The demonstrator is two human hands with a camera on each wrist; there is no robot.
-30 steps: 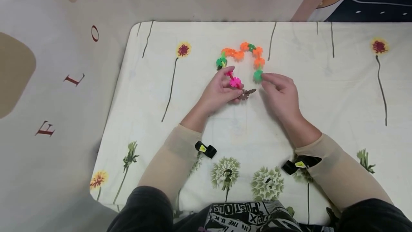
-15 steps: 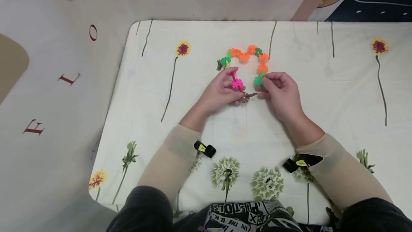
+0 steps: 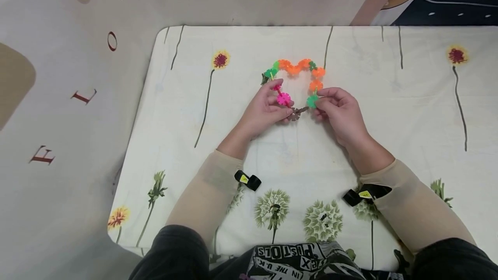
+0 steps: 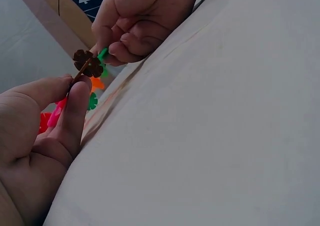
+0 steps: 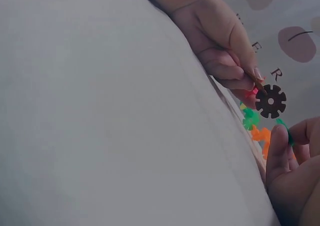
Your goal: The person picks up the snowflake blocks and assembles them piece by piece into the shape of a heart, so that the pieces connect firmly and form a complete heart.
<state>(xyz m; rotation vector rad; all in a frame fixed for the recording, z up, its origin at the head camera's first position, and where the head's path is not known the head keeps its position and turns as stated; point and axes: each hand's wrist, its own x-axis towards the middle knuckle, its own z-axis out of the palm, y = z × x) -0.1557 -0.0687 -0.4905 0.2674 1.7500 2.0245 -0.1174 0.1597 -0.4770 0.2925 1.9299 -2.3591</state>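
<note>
A chain of notched plastic snowflake discs curves between my hands in the head view, with orange discs [image 3: 294, 69] along its far side. My left hand [image 3: 260, 109] pinches a brown disc [image 3: 294, 114] at the chain's near left end, below a pink disc [image 3: 284, 99]. A second brown disc [image 5: 270, 101] stands crosswise on it, its notched face showing in the right wrist view. My right hand [image 3: 342, 109] pinches the green disc [image 3: 312, 101] at the other end between thumb and index finger. The green disc's edge is right by the outer brown disc.
The chain lies over a table with a white flower-print cloth [image 3: 412, 133]. A lettered pale wall covering [image 3: 78, 185] rises along the left and far sides. Each forearm wears a black wrist camera [image 3: 248, 180].
My right hand has drawn its green disc in toward the brown discs, and the gap between the ends has narrowed. The chain's far side has shifted slightly. My left hand has barely moved.
</note>
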